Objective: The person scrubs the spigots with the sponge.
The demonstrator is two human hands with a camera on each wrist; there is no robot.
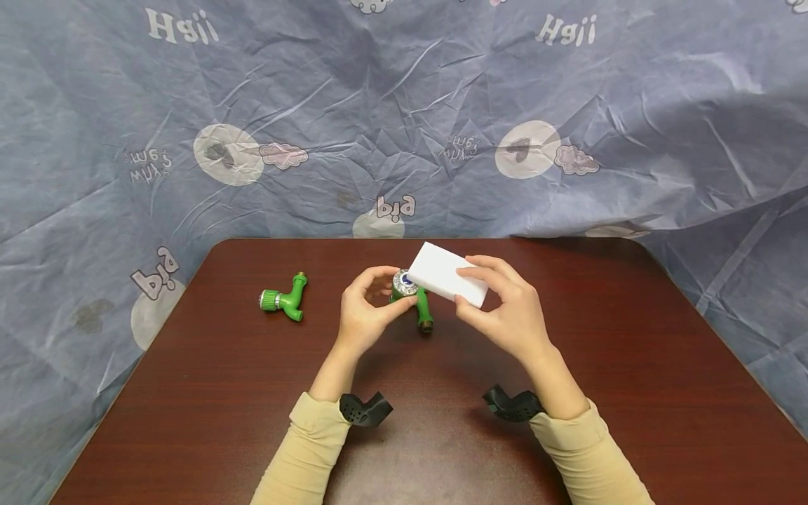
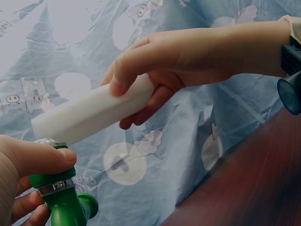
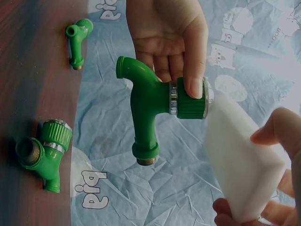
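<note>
Between thumb and fingers, my left hand [image 1: 365, 308] grips a green tap [image 3: 146, 103] by its ribbed knob [image 2: 47, 179]. The tap is off the table, its threaded end pointing toward me in the head view. My right hand [image 1: 510, 301] pinches a white block-shaped sponge [image 1: 442, 270], held tilted. One end of the sponge meets the silvery cap [image 1: 405, 282] on the knob, covering part of its blue centre. The fingertips of the left hand behind the knob are partly hidden.
A second green tap [image 1: 284, 298] lies on the dark red-brown table [image 1: 189, 393], left of the hands. The right wrist view shows two loose taps, one near [image 3: 49, 155] and one farther off [image 3: 77, 42]. A patterned blue-grey cloth [image 1: 353, 126] hangs behind the table.
</note>
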